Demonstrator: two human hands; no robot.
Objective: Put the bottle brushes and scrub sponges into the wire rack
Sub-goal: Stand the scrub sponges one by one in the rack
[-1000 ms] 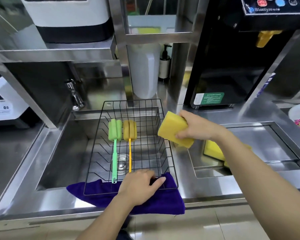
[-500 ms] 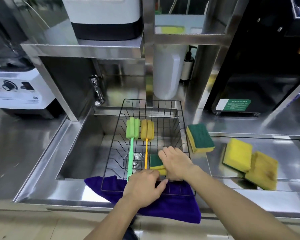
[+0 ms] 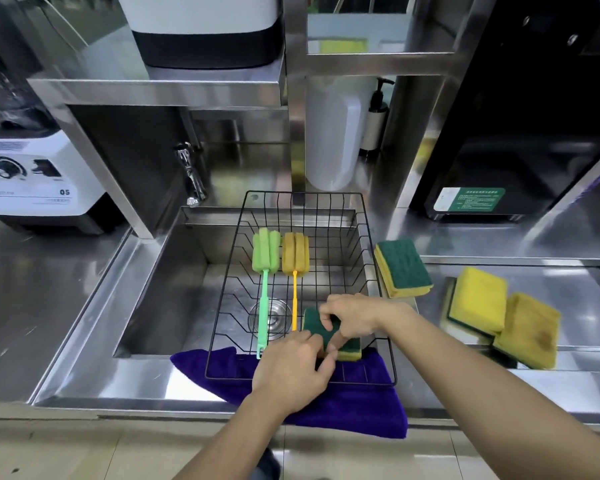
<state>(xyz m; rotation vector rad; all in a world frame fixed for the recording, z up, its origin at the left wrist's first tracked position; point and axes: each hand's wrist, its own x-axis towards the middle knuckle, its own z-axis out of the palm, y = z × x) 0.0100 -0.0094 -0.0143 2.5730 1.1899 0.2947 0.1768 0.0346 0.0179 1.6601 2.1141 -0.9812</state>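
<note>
A black wire rack spans the sink. Inside it lie a green bottle brush and an orange bottle brush, side by side, heads to the back. At the rack's front right a green-and-yellow scrub sponge stands on edge. My right hand grips it from above. My left hand rests on the rack's front edge with its fingertips against the same sponge. Another scrub sponge lies just right of the rack, and two more, one yellow and one stained, lie further right.
A purple cloth lies under the rack's front edge. A tap stands behind the sink on the left, a white jug and a pump bottle at the back. A blender base sits left, a black machine right.
My right hand has carried a sponge from the right of the rack into its front right corner and set it on edge. The view has shifted to the right and closer.
</note>
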